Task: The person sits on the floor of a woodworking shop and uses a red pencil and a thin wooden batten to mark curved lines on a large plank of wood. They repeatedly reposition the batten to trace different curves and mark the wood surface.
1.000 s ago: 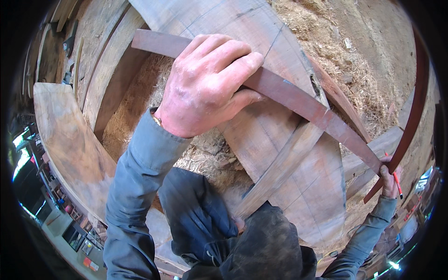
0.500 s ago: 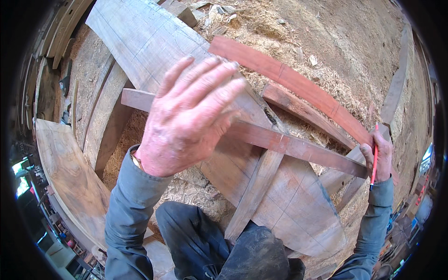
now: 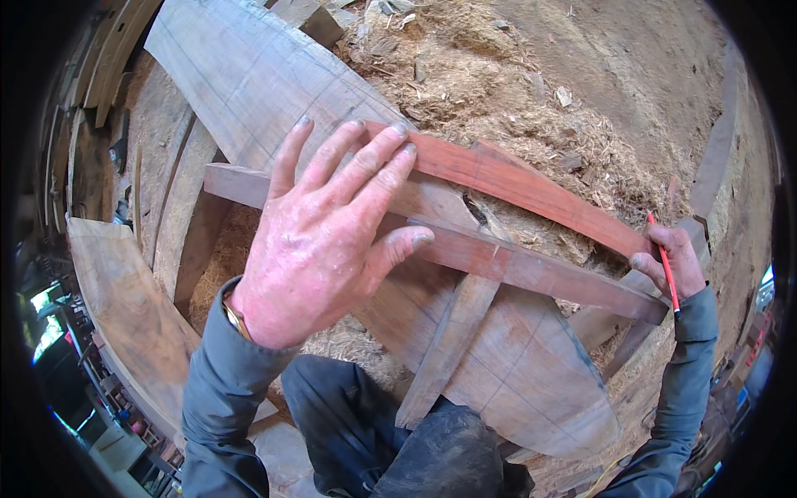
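Shavings (image 3: 490, 100) litter the floor (image 3: 639, 75). One brown strip (image 3: 573, 289) crosses one plank (image 3: 241, 75); one red strip (image 3: 540, 195) crosses its far edge. Left hand (image 3: 311, 232) open, fingers spread; right hand (image 3: 686, 264) grips red strip, one pencil (image 3: 664, 264).

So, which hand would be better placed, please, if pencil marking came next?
Probably the right hand: it holds the red pencil, while the left hand is spread partly over the reddish board.

Bar (image 3: 540, 274) lies across plank (image 3: 527, 369); strip (image 3: 515, 183) beyond bar; shavings (image 3: 498, 108) behind strip; board (image 3: 129, 307) far left.
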Motion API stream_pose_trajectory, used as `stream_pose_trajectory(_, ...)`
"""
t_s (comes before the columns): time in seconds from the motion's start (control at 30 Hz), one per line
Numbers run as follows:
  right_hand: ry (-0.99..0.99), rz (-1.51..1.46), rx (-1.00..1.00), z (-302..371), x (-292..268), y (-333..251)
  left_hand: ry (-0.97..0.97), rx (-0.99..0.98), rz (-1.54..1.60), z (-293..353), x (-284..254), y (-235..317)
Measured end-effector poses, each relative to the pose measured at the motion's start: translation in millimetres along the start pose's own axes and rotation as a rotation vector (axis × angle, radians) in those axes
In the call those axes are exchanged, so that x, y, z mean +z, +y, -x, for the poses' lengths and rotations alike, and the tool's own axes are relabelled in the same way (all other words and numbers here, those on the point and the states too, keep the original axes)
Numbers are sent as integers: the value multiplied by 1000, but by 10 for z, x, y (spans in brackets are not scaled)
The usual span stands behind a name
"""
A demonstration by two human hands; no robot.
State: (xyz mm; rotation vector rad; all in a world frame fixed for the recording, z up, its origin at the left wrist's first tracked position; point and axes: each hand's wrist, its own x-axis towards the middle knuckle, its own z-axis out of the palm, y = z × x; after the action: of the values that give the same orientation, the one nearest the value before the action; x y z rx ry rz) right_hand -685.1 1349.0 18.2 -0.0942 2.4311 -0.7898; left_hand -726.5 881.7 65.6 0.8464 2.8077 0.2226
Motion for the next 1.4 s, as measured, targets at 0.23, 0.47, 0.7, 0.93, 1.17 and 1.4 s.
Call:
stream_pose_trajectory(0.23,63,8,-171,22,-15,-42,-58,-55,-6,85,-8,88)
stream_pose_trajectory(0.47,35,15,-191,-8,-42,21,10,-45,23,94,42,106)
stream_pose_trajectory(0.7,20,66,-192,74,-21,157,-27,-43,8,115,33,143)
stream_pose_trajectory(0.93,65,148,-208,177,4,314,-84,-43,22,122,11,178)
stream_pose_trajectory(1.17,42,132,-223,169,-75,341,-73,-31,53,122,34,220)
stream_pose_trajectory(1.4,80,46,-273,141,-29,362,-69,-19,29,111,47,228)
